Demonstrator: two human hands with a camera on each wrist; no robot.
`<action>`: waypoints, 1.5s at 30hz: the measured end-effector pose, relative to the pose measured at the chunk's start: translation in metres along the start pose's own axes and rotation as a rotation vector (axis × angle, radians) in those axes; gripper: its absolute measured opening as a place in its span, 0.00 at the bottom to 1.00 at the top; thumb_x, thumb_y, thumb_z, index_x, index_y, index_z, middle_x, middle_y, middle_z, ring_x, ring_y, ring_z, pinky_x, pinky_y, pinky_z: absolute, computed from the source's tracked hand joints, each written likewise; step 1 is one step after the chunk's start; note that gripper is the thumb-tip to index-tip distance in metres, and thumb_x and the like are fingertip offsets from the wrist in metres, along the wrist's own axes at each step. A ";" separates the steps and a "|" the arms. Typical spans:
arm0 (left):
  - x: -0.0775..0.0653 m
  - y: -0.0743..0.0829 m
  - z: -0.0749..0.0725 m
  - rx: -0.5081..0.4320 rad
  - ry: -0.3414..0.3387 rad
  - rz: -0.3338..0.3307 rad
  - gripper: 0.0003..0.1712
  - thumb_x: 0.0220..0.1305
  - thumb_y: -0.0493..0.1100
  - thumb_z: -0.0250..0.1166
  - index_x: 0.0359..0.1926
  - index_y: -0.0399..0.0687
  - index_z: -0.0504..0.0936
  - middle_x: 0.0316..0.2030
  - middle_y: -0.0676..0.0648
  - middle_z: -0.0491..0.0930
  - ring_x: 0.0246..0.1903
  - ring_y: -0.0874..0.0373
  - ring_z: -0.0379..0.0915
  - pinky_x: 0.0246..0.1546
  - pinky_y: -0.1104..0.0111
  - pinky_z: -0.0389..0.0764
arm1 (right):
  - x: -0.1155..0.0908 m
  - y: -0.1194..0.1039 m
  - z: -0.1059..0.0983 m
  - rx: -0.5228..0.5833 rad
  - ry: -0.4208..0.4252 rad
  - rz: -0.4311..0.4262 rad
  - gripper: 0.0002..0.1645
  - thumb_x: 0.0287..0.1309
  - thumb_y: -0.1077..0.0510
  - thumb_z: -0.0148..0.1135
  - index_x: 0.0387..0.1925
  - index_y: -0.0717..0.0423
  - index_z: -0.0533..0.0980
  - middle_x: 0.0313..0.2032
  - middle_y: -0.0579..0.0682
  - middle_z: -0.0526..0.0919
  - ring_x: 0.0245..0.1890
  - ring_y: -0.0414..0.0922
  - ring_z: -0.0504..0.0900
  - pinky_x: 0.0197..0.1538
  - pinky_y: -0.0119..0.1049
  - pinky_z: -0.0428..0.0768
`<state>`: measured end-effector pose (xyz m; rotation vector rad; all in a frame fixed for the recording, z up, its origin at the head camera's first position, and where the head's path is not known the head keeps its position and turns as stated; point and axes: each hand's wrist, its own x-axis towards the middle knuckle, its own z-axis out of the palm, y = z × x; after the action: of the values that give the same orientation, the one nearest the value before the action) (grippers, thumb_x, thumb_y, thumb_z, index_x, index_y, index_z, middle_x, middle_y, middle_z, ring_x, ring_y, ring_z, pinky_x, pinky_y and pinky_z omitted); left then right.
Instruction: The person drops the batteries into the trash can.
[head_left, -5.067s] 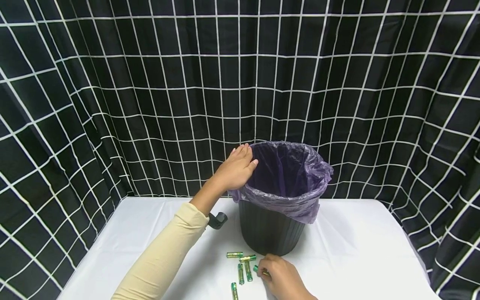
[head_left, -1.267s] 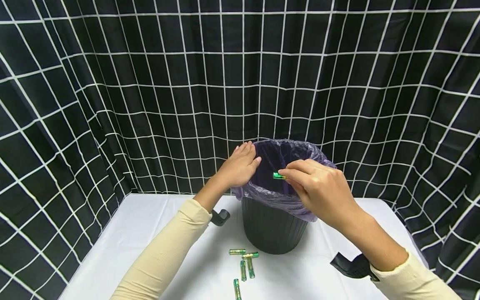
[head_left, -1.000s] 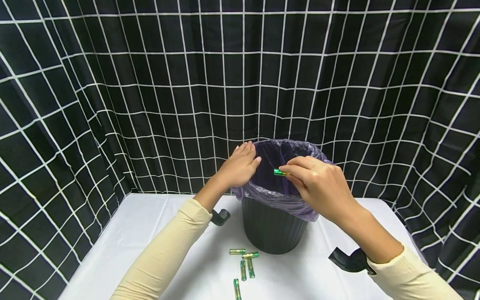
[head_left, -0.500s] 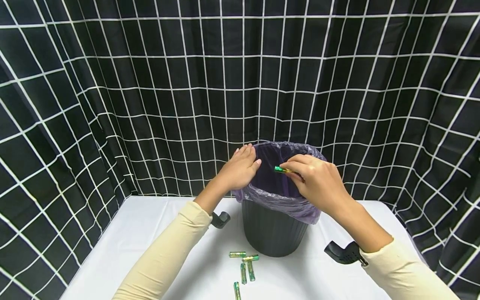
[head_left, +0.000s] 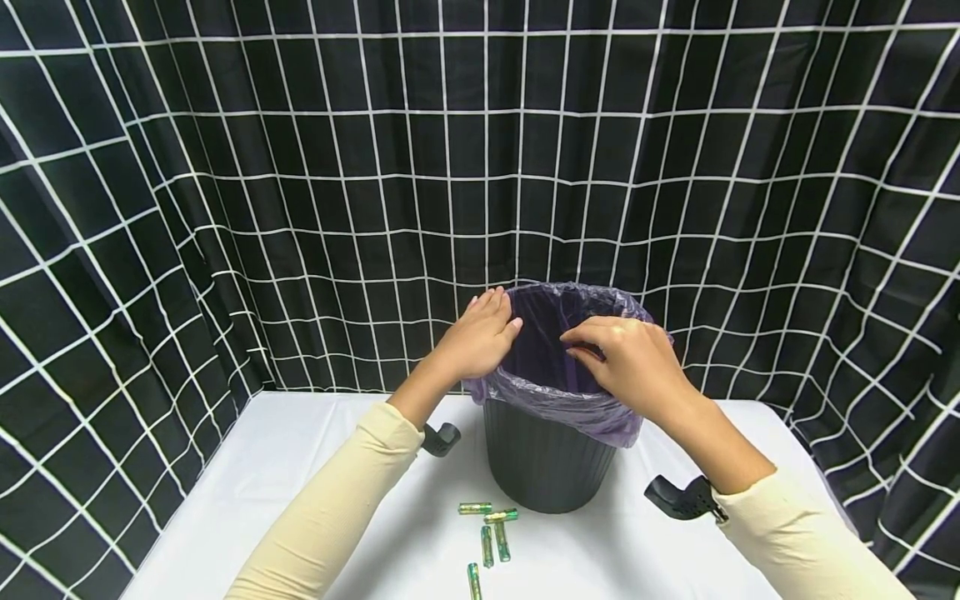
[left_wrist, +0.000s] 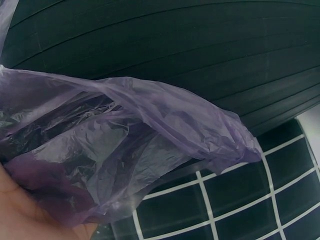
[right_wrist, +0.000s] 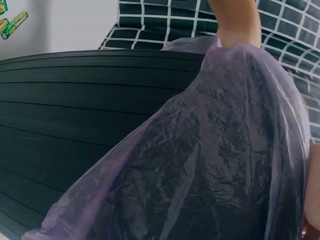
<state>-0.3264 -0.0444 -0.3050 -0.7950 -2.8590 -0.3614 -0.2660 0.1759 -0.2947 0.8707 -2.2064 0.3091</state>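
right grip [head_left: 626, 354], thumb and index fingertip parted by a narrow gap, hangs over the mouth of the purple bag [head_left: 558, 407] lining a black bin [head_left: 551, 462]. left grip [head_left: 478, 340], fingers laid out, rests at the bag's left rim. five green-and-gold batteries [head_left: 487, 547] lie well below both grips, on the white tabletop [head_left: 270, 450] just before the bin. behind stands a black curtain [head_left: 465, 83] with white grid lines.

Pale yellow sleeves [head_left: 333, 504], curved black brackets [head_left: 678, 498] (one at each wrist), bare hands [head_left: 480, 337]
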 end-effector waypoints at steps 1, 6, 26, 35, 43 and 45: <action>0.000 0.000 0.000 0.002 0.001 0.001 0.34 0.75 0.53 0.31 0.71 0.34 0.48 0.73 0.39 0.43 0.72 0.51 0.33 0.71 0.61 0.37 | 0.000 -0.001 0.000 0.000 0.005 -0.001 0.11 0.46 0.60 0.73 0.35 0.49 0.85 0.33 0.44 0.86 0.34 0.43 0.85 0.32 0.42 0.81; 0.001 0.000 0.000 0.001 0.007 0.003 0.34 0.75 0.53 0.31 0.71 0.33 0.48 0.72 0.39 0.44 0.72 0.51 0.33 0.71 0.62 0.36 | -0.003 -0.007 -0.002 -0.019 0.062 -0.026 0.10 0.46 0.59 0.73 0.34 0.49 0.85 0.32 0.44 0.86 0.34 0.43 0.85 0.29 0.41 0.81; -0.002 0.001 -0.001 -0.033 0.023 0.001 0.34 0.75 0.52 0.33 0.71 0.33 0.49 0.72 0.39 0.44 0.72 0.50 0.33 0.71 0.62 0.37 | -0.035 -0.066 -0.019 0.067 0.233 -0.070 0.09 0.44 0.61 0.72 0.33 0.51 0.85 0.33 0.43 0.85 0.36 0.41 0.79 0.32 0.38 0.81; -0.001 0.000 0.000 -0.030 0.023 0.001 0.34 0.75 0.52 0.33 0.71 0.33 0.49 0.72 0.39 0.44 0.72 0.51 0.33 0.71 0.63 0.36 | -0.055 -0.083 -0.013 0.134 0.294 -0.077 0.09 0.44 0.62 0.70 0.32 0.52 0.85 0.34 0.43 0.84 0.37 0.43 0.80 0.33 0.38 0.79; -0.001 0.000 0.000 -0.028 0.030 0.013 0.33 0.75 0.51 0.34 0.71 0.33 0.50 0.72 0.38 0.45 0.72 0.49 0.34 0.71 0.62 0.38 | -0.072 -0.095 0.002 0.204 0.287 -0.075 0.10 0.43 0.61 0.70 0.32 0.51 0.85 0.34 0.41 0.83 0.34 0.40 0.81 0.33 0.35 0.79; -0.001 -0.001 0.000 -0.027 0.027 0.015 0.33 0.75 0.51 0.33 0.71 0.33 0.49 0.72 0.38 0.44 0.72 0.49 0.34 0.71 0.62 0.38 | -0.076 -0.097 0.007 0.218 0.280 -0.070 0.10 0.42 0.62 0.70 0.32 0.50 0.85 0.34 0.40 0.83 0.33 0.39 0.81 0.32 0.33 0.78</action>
<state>-0.3260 -0.0454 -0.3052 -0.8097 -2.8276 -0.4069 -0.1670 0.1382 -0.3579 0.9562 -1.9025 0.6083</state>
